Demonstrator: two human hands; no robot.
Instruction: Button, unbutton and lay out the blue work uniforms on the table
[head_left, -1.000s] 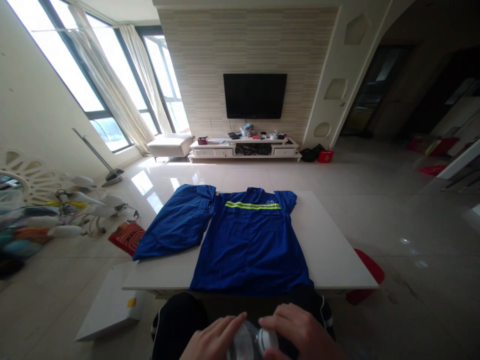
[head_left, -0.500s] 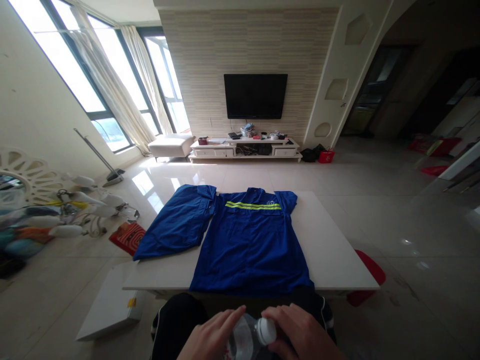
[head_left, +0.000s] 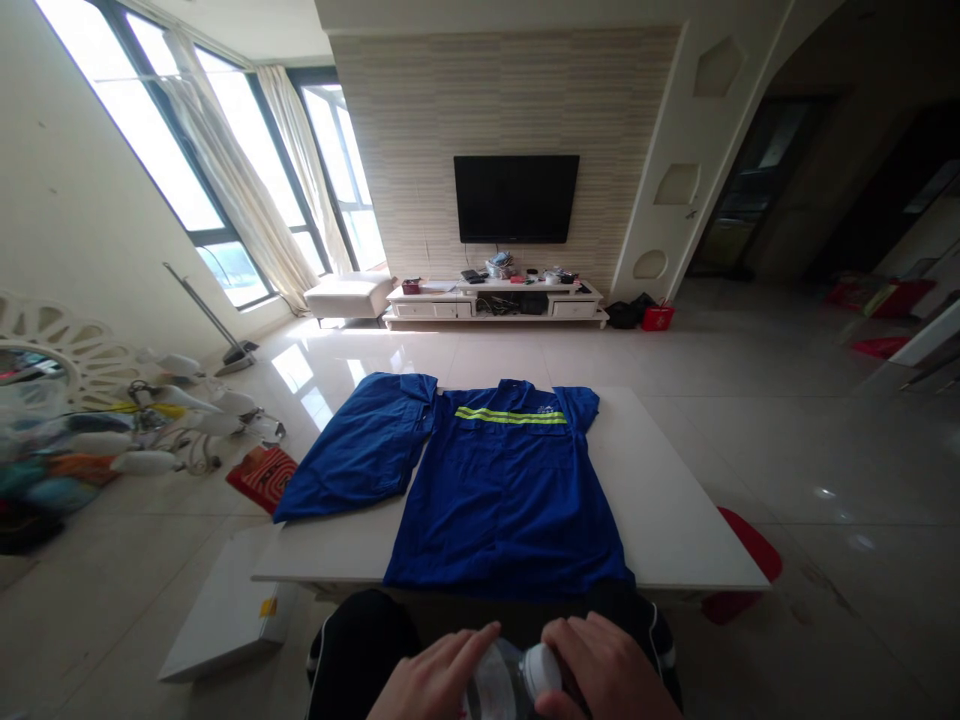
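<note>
At the bottom edge both my hands hold a clear plastic bottle point(head_left: 495, 685) with a white cap point(head_left: 541, 672) over my lap. My left hand point(head_left: 431, 675) wraps the bottle's body. The fingers of my right hand point(head_left: 604, 668) are closed round the cap. Just beyond my knees a blue work shirt point(head_left: 510, 490) with a yellow-green reflective stripe lies spread flat on a white low table point(head_left: 675, 510). Its left sleeve point(head_left: 356, 450) reaches over the table's left edge.
A red stool point(head_left: 750, 560) stands at the table's right corner. Left of the table lie a flat white box point(head_left: 217, 620), a red packet point(head_left: 262, 472) and a heap of clutter point(head_left: 112, 440). A TV point(head_left: 516, 198) hangs above a white cabinet point(head_left: 495, 300) on the far wall.
The view has shifted slightly, so the table and shirt sit a little lower and to the right. My hands stay on the bottle; the right fingers have turned a little on the cap.
</note>
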